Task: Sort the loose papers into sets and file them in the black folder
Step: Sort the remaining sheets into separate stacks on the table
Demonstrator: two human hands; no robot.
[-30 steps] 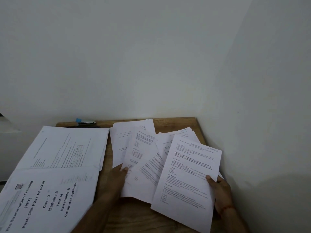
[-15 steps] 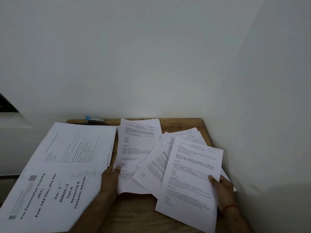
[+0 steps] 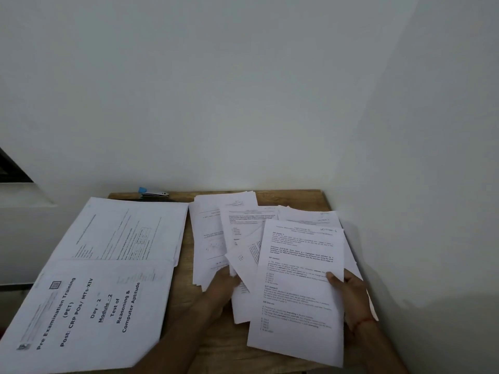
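Two hands engaged, both on paper. Right hand (image 3: 348, 295): thumb lies on top of the front sheet (image 3: 299, 292) near its right edge, fingers hidden beneath it, so the sheet is pinched; a red thread (image 3: 361, 323) shows at the wrist. The front sheet is a printed question page with a handwritten note at its top right corner, and its near end hangs past the table (image 3: 291, 197) edge toward me. Left hand (image 3: 221, 284): fingers curled onto the lower edges of the loose papers (image 3: 243, 230), gripping them. These papers lie fanned and overlapping on the right half of the wooden table, partly under the front sheet, some tilted. Left half of the table: a booklet (image 3: 89, 306) titled "Pre Examination Training (PET)" nearest me, overhanging the table's left side; beyond it and touching it, a printed stack (image 3: 127, 230). A stapler (image 3: 152, 192) with a blue end sits at the far edge against the wall (image 3: 243, 103). A dark strip (image 3: 159, 200) shows just under the stapler, beyond the printed stack; I cannot tell whether it is the black folder.
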